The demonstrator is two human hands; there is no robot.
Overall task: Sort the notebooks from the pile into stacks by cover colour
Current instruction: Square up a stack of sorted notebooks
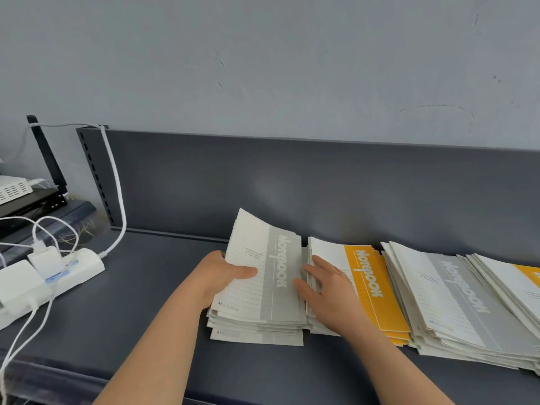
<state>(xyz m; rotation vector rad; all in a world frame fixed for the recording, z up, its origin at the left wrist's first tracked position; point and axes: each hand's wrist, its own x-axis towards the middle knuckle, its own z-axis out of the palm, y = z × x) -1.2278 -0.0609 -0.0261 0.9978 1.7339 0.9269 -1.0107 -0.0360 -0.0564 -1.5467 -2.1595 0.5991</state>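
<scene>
With the left hand (pixel 222 273) pinching the bowed grey notebook (pixel 257 244) and the right hand (pixel 330 290) spread on the yellow stack (pixel 369 276), a tug could skew the grey stack (pixel 257 331).

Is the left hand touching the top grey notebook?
Touching. In the head view the left hand grips the top grey notebook, its thumb lying on the cover.
</scene>
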